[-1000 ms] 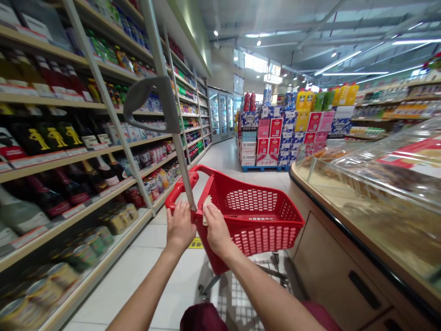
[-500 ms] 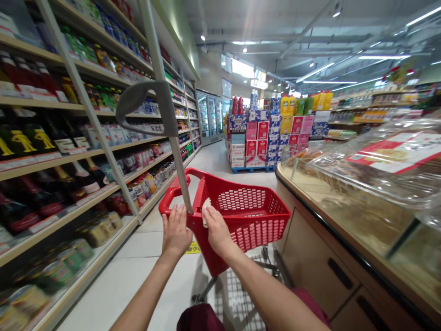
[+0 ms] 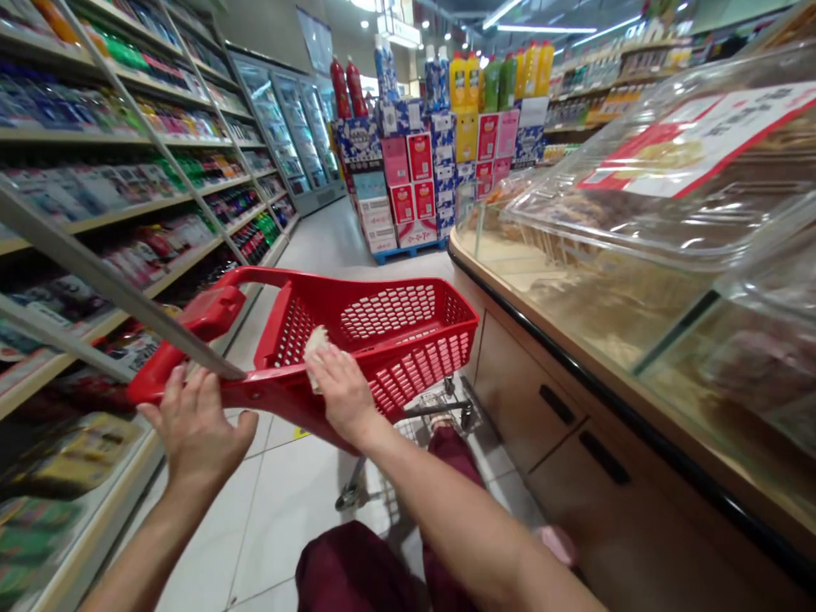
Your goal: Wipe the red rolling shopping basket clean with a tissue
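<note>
A red plastic shopping cart [image 3: 408, 370] with a perforated basket stands in front of me, its red handle at the left. My left hand [image 3: 202, 429] rests on the cart's side below the handle, fingers stretched out and thumb apart. In my right hand [image 3: 344, 391] is a crumpled white cloth or tissue [image 3: 315, 347], pressed against the basket's near rim; its lower part is hidden by the fingers. Between the hands, a grey metal pole [image 3: 127, 289] rises from the cart's rim and slants up to the left.
Shelves of bottles and packets [image 3: 95, 212] line the left side. At right stands a wooden counter [image 3: 510, 374] with clear plastic food boxes [image 3: 669, 170] on it. Stacked drink cartons [image 3: 408, 183] sit on a blue pallet [image 3: 408, 250] ahead, near glass-door fridges [image 3: 286, 127].
The view has tilted down and turned, so cart and hands appear further left. The pole leans more to the left in view. My right hand still holds the cloth on the rim.
</note>
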Motion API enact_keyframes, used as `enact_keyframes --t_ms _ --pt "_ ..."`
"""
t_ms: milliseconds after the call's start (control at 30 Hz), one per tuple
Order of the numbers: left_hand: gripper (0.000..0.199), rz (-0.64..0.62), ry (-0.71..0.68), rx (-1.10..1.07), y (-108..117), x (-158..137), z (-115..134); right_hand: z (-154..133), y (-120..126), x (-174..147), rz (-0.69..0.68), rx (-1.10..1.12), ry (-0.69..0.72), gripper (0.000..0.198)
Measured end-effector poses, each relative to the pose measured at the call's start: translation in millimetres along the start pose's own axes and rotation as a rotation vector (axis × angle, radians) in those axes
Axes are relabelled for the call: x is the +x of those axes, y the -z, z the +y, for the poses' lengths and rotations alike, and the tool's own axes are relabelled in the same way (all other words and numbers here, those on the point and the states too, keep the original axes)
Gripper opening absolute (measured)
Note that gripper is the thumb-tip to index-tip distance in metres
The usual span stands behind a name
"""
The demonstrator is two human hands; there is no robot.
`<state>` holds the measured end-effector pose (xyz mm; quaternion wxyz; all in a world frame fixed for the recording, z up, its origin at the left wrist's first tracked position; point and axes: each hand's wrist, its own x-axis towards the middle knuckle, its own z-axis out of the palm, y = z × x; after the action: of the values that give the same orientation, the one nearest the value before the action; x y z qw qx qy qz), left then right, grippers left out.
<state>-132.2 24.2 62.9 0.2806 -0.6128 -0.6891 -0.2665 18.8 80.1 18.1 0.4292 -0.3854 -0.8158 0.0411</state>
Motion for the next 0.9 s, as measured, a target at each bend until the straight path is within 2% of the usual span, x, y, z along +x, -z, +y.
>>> enact_keyframes --t_ms 100,233,333,567,767,900 --pt "0.057 0.035 0.016 -0.023 -8.7 4.1 3.9 13.8 7.9 2.3 0.019 -0.026 -0.135 0.038" --pt "0.058 0.081 -0.007 -0.044 -19.5 10.2 8.9 -13.2 8.3 15.7 0.009 -0.011 -0.007 0.035" --pt "0.059 0.100 -0.039 -0.048 -26.0 14.3 11.3 -31.1 6.2 24.4 0.024 -0.004 0.012 0.035" --pt "0.062 0.104 -0.028 -0.096 -28.8 20.1 17.7 -18.4 3.6 22.3 0.047 -0.001 0.015 0.036" --pt "0.058 0.063 -0.034 -0.072 -24.5 20.7 16.4 -36.0 1.7 27.4 0.038 0.003 -0.041 0.032" --pt "0.054 0.084 -0.037 -0.082 -22.8 19.8 18.1 -33.5 3.8 32.5 0.015 -0.001 0.015 0.034"
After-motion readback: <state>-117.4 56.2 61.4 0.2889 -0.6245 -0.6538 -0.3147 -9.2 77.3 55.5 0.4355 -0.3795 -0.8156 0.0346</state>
